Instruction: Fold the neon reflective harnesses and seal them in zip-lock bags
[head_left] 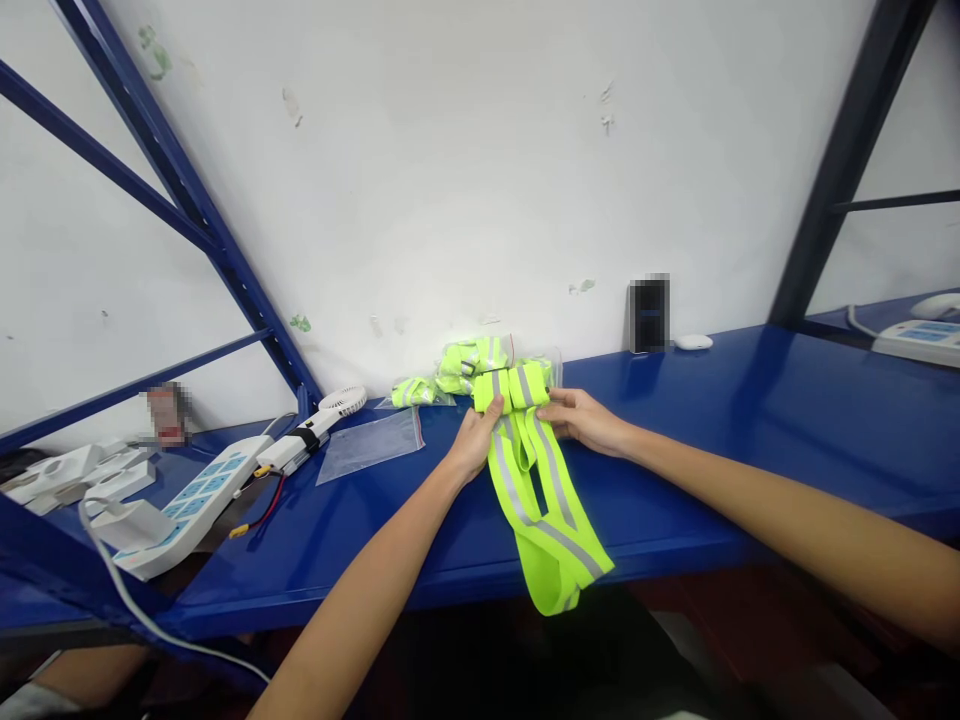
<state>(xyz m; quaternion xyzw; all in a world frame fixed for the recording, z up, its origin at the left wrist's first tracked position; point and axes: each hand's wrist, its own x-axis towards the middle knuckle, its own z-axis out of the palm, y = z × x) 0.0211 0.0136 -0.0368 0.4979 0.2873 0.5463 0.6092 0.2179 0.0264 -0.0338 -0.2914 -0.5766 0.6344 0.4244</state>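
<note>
Both my hands hold a neon-yellow reflective strap (559,545) with grey stripes. Its upper part is folded into two thick bundles side by side, and a long loop hangs from them past the shelf's front edge. My left hand (474,440) is closed on the left bundle, thumb on its front. My right hand (581,420) grips the right side of the strap, with some fingers hidden behind it. Behind the strap, several bagged neon-yellow straps (472,355) are piled against the wall. A flat clear zip bag (373,445) lies left of my left hand.
On the blue shelf (720,440), a white handheld fan (343,402), a battery pack with a red-black lead (289,450) and a white power strip (199,500) lie left. A dark upright box (649,315) and a white case (693,342) stand right. Blue posts (225,250) frame the shelf.
</note>
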